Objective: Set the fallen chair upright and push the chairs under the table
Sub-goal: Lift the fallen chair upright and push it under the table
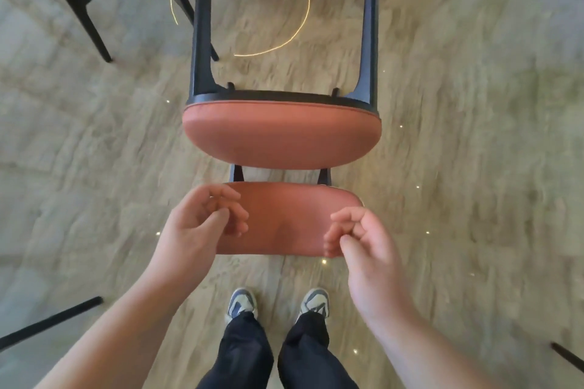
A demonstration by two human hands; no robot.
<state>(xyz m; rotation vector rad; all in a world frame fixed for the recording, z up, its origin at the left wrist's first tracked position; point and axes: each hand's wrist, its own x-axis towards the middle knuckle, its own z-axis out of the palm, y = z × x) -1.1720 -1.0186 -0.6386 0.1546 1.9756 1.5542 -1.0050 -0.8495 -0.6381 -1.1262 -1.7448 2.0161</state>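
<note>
blurring hands (284,227) mask whether fingers touch the chair (281,133) backrest.

Bright, even light fills the view, with soft, faint shadows. The glossy floor (474,136) carries a curved streak of glare (284,38) and small sparkles. Motion blur smears the floor texture; wide-angle distortion bends lines toward the edges.
</note>
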